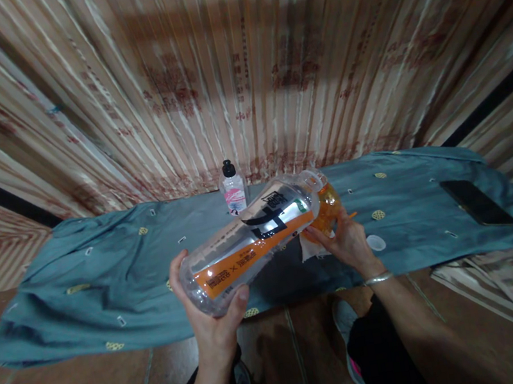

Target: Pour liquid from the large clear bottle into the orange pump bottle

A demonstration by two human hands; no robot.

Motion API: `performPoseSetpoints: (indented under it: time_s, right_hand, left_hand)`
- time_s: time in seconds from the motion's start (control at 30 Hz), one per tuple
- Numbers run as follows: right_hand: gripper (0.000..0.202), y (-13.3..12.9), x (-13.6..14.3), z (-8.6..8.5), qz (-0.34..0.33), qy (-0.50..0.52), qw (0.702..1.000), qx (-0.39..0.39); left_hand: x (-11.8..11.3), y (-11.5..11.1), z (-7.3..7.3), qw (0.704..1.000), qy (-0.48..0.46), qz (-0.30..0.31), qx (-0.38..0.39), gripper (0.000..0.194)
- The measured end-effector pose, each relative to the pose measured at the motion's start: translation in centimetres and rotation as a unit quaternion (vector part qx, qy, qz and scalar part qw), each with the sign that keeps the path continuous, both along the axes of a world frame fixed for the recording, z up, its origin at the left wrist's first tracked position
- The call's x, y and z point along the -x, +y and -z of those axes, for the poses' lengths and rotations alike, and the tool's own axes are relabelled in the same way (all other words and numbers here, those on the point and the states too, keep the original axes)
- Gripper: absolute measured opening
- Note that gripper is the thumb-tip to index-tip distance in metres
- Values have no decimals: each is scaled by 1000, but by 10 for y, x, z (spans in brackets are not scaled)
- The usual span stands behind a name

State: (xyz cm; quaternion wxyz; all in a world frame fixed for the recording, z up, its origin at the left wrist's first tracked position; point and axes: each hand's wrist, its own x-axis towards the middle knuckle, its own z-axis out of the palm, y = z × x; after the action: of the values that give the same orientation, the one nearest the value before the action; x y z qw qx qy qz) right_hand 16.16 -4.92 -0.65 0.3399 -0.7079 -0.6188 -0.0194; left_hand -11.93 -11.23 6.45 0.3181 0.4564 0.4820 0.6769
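Observation:
My left hand (213, 322) is wrapped round the base of a large clear plastic bottle (249, 238) with an orange and silver label. The bottle is tilted, its neck pointing to the upper right. Close to that neck is an orange see-through container (329, 206), partly hidden behind the bottle and my fingers; whether the two touch I cannot tell. My right hand (345, 243) has its fingers closed round the lower part of this container. Something white and crumpled, like tissue (314, 249), shows below it. A round whitish cap (376, 242) lies to the right of my right hand.
A small clear bottle with a pink label and black cap (233, 189) stands at the back of the narrow surface, which is covered with green-blue cloth (102, 262). A dark phone (477, 202) lies at the right. Behind hangs a striped curtain (229, 79).

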Motion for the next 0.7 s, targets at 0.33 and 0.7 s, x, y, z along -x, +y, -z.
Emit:
performPoseSetpoints:
  time_s: [0.33, 0.7]
  right_hand:
    - [90, -2, 1, -2, -7, 2, 1000, 1]
    - [95, -1, 0, -2, 0, 4, 1000, 8]
  left_hand:
    - [-9, -3, -10, 999, -27, -12, 16, 90]
    - [-5, -2, -3, 1000, -16, -7, 22, 93]
